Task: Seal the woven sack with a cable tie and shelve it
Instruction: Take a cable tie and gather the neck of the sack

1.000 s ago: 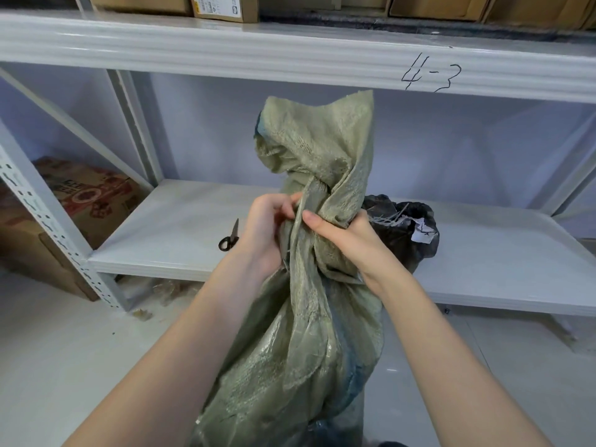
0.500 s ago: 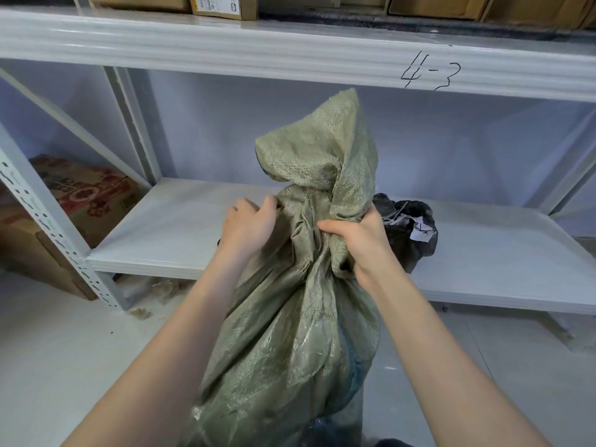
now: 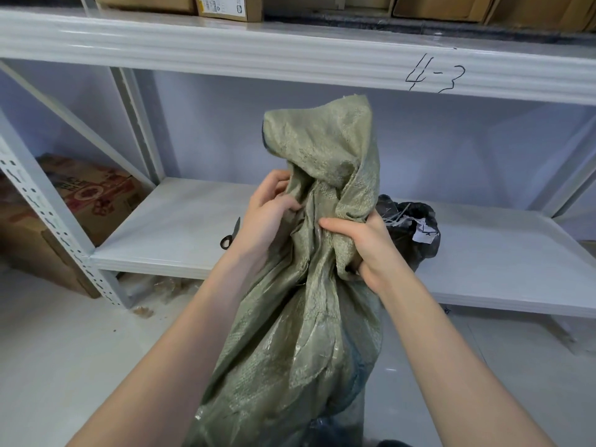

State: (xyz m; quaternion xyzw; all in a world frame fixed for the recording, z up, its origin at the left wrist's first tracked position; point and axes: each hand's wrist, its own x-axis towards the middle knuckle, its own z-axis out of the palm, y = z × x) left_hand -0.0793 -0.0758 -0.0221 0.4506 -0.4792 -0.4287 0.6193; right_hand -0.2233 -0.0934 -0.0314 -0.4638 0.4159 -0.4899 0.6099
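Note:
A green woven sack (image 3: 300,333) stands upright in front of me, its loose top flopping over above the gathered neck. My right hand (image 3: 367,246) clenches the neck from the right side. On the left side of the neck, my left hand (image 3: 267,214) pinches a fold of the fabric. The grey metal shelf (image 3: 180,227) lies just behind the sack at hand height. I see no cable tie on the sack's neck.
Black-handled scissors (image 3: 230,235) lie on the shelf beside my left wrist. A black plastic bag (image 3: 409,233) with pale ties on top sits on the shelf behind my right hand. A printed cardboard box (image 3: 87,195) stands at left. The upper shelf beam is marked 4-3.
My left hand let go of the neck's front, moved to its left side and took a fold. The sack's top flopped from a spread flap into a rounded hood.

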